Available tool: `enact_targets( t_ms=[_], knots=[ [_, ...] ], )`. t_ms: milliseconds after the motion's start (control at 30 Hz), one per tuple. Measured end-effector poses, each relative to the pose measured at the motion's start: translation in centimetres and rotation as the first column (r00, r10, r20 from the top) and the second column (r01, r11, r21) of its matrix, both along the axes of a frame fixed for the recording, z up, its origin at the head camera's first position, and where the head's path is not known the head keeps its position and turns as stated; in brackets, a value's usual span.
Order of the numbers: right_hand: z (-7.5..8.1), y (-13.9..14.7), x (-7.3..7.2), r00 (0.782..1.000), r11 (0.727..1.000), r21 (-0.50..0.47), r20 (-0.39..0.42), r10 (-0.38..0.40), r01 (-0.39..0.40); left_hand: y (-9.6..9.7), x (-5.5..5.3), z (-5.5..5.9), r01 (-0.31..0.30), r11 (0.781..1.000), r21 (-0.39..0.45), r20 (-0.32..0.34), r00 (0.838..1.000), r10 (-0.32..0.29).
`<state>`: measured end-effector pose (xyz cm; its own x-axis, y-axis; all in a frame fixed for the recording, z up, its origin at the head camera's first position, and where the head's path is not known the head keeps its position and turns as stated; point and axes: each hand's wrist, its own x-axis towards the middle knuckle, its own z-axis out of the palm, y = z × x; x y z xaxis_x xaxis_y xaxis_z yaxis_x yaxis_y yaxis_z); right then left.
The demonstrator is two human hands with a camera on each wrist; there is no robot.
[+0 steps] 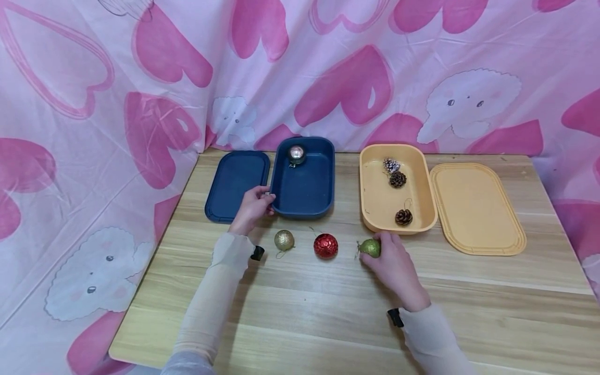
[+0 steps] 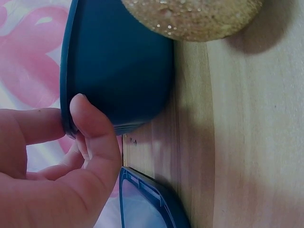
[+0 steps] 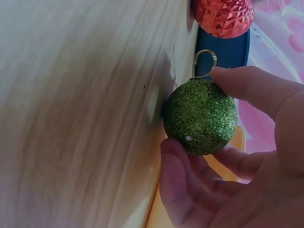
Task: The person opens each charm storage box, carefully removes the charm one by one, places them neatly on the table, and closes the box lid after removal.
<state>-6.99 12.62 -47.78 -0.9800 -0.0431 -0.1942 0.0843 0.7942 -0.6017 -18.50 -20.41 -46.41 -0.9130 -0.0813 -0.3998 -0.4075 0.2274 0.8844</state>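
My left hand [image 1: 254,208] pinches the rim of a dark blue box [image 1: 304,212] at its near left corner; the left wrist view shows thumb and a finger on either side of that rim [image 2: 66,90]. A silver-pink ball ornament [image 1: 296,154] lies inside the box. With my right hand [image 1: 394,265] I hold a green glitter ball [image 3: 200,117] between thumb and fingers, low over the table, its gold loop toward the left. A red faceted ball [image 1: 325,246] and a gold glitter ball [image 1: 284,240] lie on the table between my hands.
A yellow box [image 1: 370,208] holds a frosted pine cone [image 1: 391,165] and two brown pine cones [image 1: 403,217]. Its yellow lid [image 1: 478,208] lies to the right. A blue lid [image 1: 236,179] lies left of the blue box. Behind the wooden table [image 1: 300,323] hangs a pink curtain [image 1: 337,78].
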Motion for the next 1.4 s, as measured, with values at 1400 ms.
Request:
enact_targets(
  t_ms=[1400],
  knots=[
    [0.81, -0.01, 0.06, 0.999, 0.999, 0.012, -0.005, 0.032, -0.032, -0.07, -0.03, 0.1, 0.008, 1.0, 0.008, 0.006, 1.0, -0.008]
  ],
)
